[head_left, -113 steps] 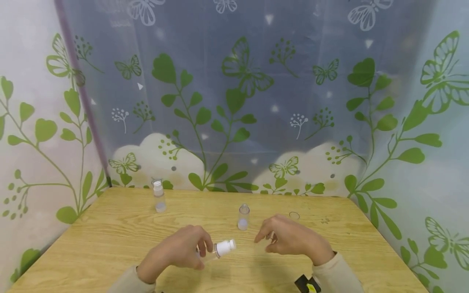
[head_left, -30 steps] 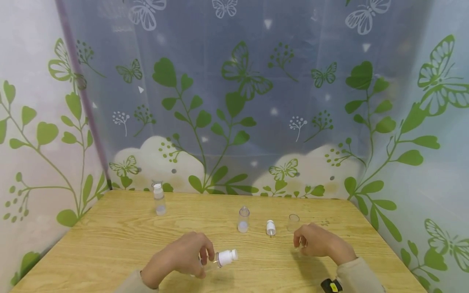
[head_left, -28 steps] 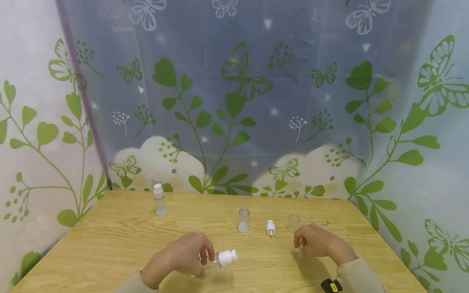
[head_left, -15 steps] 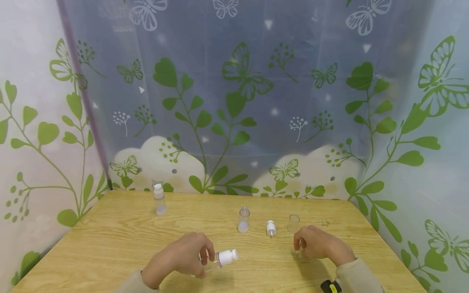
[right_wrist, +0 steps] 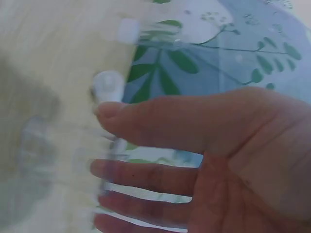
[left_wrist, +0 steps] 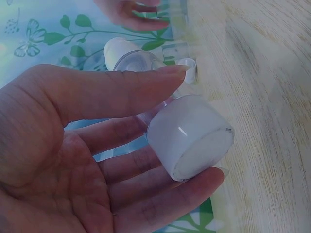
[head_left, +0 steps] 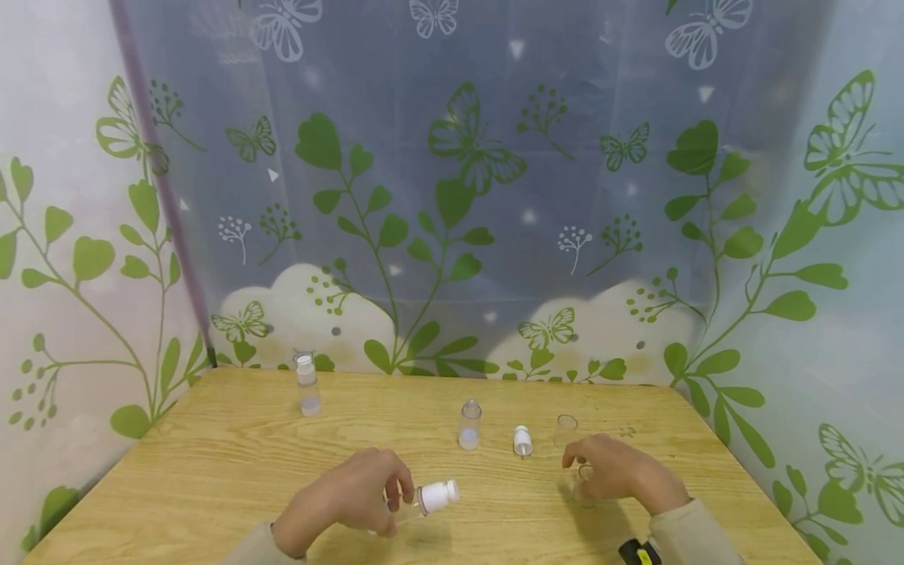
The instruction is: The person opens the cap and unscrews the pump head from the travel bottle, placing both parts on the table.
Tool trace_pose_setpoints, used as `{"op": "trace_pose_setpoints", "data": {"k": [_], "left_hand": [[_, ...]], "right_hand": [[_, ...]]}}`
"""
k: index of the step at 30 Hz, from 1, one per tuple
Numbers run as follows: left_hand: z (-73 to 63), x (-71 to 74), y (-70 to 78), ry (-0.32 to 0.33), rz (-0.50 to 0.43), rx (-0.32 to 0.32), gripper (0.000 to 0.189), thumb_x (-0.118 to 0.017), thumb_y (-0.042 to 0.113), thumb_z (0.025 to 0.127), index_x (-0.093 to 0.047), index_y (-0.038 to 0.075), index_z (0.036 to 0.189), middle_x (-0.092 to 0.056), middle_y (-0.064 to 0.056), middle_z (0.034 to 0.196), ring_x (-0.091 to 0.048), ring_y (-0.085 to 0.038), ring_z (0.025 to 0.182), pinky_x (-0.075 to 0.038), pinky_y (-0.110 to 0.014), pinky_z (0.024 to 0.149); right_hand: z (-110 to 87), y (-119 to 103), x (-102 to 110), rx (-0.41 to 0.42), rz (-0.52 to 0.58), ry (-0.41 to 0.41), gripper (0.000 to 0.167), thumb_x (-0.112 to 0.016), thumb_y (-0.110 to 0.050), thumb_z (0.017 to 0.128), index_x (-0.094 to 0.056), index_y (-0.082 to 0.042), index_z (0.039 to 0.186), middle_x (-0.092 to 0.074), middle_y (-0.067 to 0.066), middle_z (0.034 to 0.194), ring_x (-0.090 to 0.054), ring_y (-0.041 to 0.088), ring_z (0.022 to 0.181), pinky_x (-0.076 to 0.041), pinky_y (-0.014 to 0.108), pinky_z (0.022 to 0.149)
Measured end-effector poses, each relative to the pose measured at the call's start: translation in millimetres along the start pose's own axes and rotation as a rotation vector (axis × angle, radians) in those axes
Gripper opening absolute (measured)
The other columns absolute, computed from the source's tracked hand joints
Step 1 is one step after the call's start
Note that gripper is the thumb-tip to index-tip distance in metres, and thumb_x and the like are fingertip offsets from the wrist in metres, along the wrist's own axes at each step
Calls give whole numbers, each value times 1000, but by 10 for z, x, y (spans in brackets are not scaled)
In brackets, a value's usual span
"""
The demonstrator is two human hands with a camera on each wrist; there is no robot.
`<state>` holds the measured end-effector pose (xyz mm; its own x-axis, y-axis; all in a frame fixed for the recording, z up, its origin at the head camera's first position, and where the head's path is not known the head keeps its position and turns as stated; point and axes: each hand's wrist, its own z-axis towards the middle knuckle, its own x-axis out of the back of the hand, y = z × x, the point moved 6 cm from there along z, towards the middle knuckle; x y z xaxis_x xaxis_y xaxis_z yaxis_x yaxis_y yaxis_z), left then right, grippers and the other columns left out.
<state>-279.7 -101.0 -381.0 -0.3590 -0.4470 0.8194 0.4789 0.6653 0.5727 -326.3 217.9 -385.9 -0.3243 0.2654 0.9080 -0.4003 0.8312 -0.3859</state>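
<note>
In the head view, my left hand (head_left: 363, 488) grips a clear pump bottle with a white pump top (head_left: 438, 496), tilted sideways above the table. Its white base (left_wrist: 192, 138) faces the left wrist camera, with thumb and fingers around the body. At the right, the parted fingers of my right hand (head_left: 625, 475) are beside a clear cap (head_left: 585, 490) standing on the table. The same cap (right_wrist: 60, 153) looks blurred in the right wrist view. Nearby are a loose white pump top (head_left: 523, 441) and another clear cap (head_left: 566, 431).
A clear bottle without a pump top (head_left: 469, 425) stands mid-table. Farther back at the left stands a bottle with a white pump (head_left: 308, 386). Patterned curtain (head_left: 452, 196) encloses the wooden table (head_left: 212, 455) at the back and sides.
The white pump top has come to rest on the table since the oldest frame, and my right hand has moved right. Its fingers have just loosened from the clear cap. The left hand keeps its bottle.
</note>
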Motion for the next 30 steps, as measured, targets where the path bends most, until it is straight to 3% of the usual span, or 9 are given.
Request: {"op": "trace_pose_setpoints", "data": {"k": [3,9,12,17,22,30], "left_hand": [[5,3,-1,3,7,-5,29,-90,2,67,-77,11,90,-73,3,78,-61,-7,74,-52,-27,67],[-3,-9,23,3,7,4,29,-89,2,67,-76,10,92,-73,2,79,-62,-9,75,-54,-29,68],[-4,-33,44,-2,2,2,30,-87,1,66,-77,9,93,-73,1,80,-62,-8,74,-54,-28,67],[4,-62,75,-5,1,-11,30,-87,2,67,-77,9,95,-73,2,81,-61,-5,73,-53,-26,66],[8,-83,112,-20,-2,-23,30,-88,2,69,-77,10,97,-74,3,82,-60,-2,70,-54,-25,67],[0,-124,132,-36,-41,-18,29,-88,2,70,-78,9,97,-74,2,83,-60,-2,66,-54,-23,64]], "right_hand": [[-33,-123,68,75,-32,30,31,-77,-1,85,-71,-1,115,-71,18,120,-66,43,112,-56,53,91],[-105,-460,138,271,-112,113,27,-78,-14,91,-73,-11,117,-74,5,117,-70,26,106,-58,42,89],[-135,-620,131,321,-83,133,26,-76,-17,93,-73,-15,119,-74,1,119,-69,22,109,-58,39,92],[-151,-827,78,407,-13,135,22,-73,-16,96,-72,-17,118,-74,-1,116,-70,13,104,-59,28,82],[-132,-957,-3,444,24,116,20,-71,-19,98,-72,-16,118,-75,-2,114,-69,6,100,-59,25,78],[-130,-1064,-55,438,92,107,26,-68,-21,101,-70,-12,124,-75,3,119,-70,9,102,-60,23,82]]}}
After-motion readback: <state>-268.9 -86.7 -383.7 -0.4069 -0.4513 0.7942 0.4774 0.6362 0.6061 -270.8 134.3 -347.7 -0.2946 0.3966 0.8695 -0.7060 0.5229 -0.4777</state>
